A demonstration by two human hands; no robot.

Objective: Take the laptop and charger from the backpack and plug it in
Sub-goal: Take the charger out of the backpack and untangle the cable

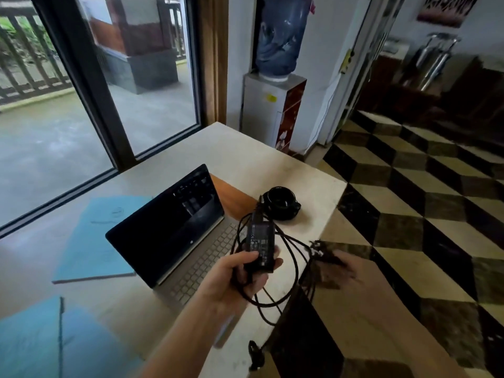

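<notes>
An open laptop [174, 230] with a dark screen and silver keyboard stands on the pale table [245, 159]. My left hand [242, 276] is closed around the black charger brick [259, 241], held upright above the laptop's right edge. The charger's black cable [291, 271] loops down from the brick and across to my right hand [338, 268], which is blurred and grips a stretch of it past the table's right edge. A cable end [255, 353] dangles low by the table's front. No backpack is in view.
A coiled black cable bundle [281, 203] lies on the table behind the charger. Blue folders [101, 241] lie left of the laptop, another [32, 339] at front left. A water dispenser [275, 110] stands beyond the table. Glass doors are left, checkered floor right.
</notes>
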